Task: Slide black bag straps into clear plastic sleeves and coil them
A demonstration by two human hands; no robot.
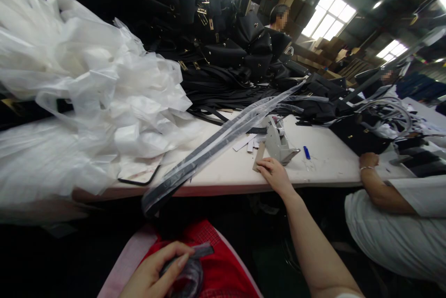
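Observation:
Low in front of my body, my left hand (160, 268) is closed around a coiled dark strap in clear plastic (191, 275), its short end sticking out past the thumb. At the table's front edge, my right hand (273, 172) pinches the lower end of a grey-brown card strip (258, 156). Just beyond those fingers stands a light grey tape dispenser (277, 142). Long black straps in clear plastic sleeves (223, 138) lie slantwise over the table, one end hanging past the front edge. Small white paper pieces (245, 141) lie beside the card strip.
A big heap of white plastic bags (104, 89) covers the left side. Black handbags with gold fittings (223, 52) pile up behind. A phone-like flat object (141, 172) and a blue pen-like item (306, 152) lie on the table (223, 175). A co-worker's hand (369, 161) rests at right.

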